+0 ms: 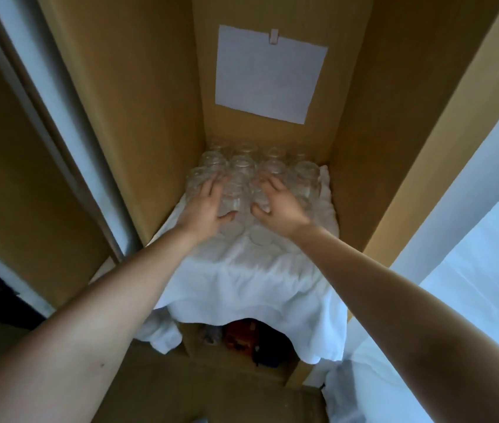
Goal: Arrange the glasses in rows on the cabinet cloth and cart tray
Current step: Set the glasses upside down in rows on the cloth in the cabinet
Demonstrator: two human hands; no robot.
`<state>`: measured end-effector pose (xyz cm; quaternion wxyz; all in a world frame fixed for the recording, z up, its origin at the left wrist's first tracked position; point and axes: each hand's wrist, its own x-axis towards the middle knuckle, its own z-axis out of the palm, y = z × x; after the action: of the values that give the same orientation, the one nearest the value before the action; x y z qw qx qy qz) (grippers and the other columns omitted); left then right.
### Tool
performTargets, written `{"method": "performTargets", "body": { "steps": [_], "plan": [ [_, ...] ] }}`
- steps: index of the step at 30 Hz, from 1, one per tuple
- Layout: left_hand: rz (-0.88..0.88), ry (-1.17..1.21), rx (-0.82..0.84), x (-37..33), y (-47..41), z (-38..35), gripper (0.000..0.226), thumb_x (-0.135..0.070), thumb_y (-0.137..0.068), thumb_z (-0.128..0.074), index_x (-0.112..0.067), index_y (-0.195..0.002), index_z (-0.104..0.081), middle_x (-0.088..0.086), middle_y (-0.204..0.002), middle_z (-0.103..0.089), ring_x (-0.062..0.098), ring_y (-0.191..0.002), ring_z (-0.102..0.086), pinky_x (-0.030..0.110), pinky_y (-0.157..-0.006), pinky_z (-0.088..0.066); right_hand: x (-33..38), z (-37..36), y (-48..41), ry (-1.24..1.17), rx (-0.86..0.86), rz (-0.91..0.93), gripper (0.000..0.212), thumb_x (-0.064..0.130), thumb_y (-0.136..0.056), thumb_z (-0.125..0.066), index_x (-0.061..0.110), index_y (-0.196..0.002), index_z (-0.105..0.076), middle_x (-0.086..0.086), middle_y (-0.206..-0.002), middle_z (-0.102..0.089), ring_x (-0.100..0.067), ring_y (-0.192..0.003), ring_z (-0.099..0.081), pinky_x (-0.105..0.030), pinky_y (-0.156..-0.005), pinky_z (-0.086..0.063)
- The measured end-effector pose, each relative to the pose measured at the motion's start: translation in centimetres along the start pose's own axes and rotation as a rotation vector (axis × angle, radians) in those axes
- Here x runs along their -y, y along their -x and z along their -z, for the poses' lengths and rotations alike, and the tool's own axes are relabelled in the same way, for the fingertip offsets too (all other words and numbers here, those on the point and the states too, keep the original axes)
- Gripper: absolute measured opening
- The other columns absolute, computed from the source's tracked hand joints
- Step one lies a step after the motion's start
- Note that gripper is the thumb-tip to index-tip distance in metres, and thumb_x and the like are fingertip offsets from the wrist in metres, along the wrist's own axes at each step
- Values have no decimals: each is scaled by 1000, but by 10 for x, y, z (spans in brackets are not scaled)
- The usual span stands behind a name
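Observation:
Several clear glasses [243, 166] stand in rows at the back of the cabinet shelf, on a white cloth [242, 279]. My left hand [207, 209] reaches in from the left; its thumb and fingers wrap a front glass [233, 199]. My right hand [281, 207] has its fingers curled over the neighbouring front glass [259, 193], thumb on the near side. Both held glasses stand side by side in the front row, on or just above the cloth. More glasses to the right are partly hidden by my right hand.
The wooden cabinet walls [150, 117] close in on both sides. A white paper sheet [269, 74] is clipped to the back panel. The cloth hangs over the shelf's front edge above dark items [242, 337] on a lower shelf. A pale surface [486, 270] lies right.

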<state>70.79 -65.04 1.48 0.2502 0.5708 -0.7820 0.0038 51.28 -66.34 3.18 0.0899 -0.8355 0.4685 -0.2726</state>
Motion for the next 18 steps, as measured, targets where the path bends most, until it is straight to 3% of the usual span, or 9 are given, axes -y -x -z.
{"method": "performTargets", "body": {
  "steps": [2, 4, 7, 11, 14, 18],
  "plan": [
    [56, 23, -13, 13, 32, 5, 68, -42, -80, -60, -1, -132, -48, 21, -130, -50, 40, -117, -52, 38, -97, -42, 19, -21, 3, -67, 43, 67, 49, 25, -90, -58, 13, -136, -47, -11, -148, -36, -26, -138, -32, -33, -110, -32],
    [139, 40, 30, 26, 65, 11, 58, -38, -81, -58, -5, -129, -52, 16, -124, -55, 35, -111, -56, 31, -91, -41, 40, -43, 8, -111, 104, 108, 46, 22, -89, -59, 13, -133, -51, -10, -146, -39, -25, -135, -37, -29, -108, -32],
    [240, 20, 127, 51, 112, 21, 47, -25, -87, -65, -14, -130, -52, 6, -131, -51, 25, -117, -53, 30, -92, -42, 74, -75, 17, -128, 219, 144, 44, 21, -89, -58, 15, -133, -51, -7, -147, -38, -22, -136, -36, -26, -108, -29],
    [364, 3, 196, 89, 156, 39, 42, -25, -86, -65, -19, -126, -55, 3, -128, -52, 24, -117, -52, 33, -90, -45, 113, -108, 23, -100, 368, 172, 46, 22, -89, -56, 20, -135, -49, -2, -150, -33, -20, -134, -38, -27, -105, -32],
    [414, -15, 245, 115, 187, 59, 46, -26, -87, -64, -18, -130, -52, 4, -136, -47, 22, -128, -44, 30, -101, -37, 148, -131, 17, -94, 472, 204, 46, 22, -89, -57, 21, -134, -49, 1, -148, -34, -20, -128, -44, -28, -102, -38],
    [541, -1, 426, 154, 235, 93, 63, -34, -89, -62, -22, -145, -34, -1, -152, -29, 22, -137, -33, 32, -106, -34, 208, -164, 5, -112, 573, 205, 51, 22, -87, -62, 20, -136, -47, -3, -140, -44, -22, -120, -50, -21, -97, -37]
  ]
}}
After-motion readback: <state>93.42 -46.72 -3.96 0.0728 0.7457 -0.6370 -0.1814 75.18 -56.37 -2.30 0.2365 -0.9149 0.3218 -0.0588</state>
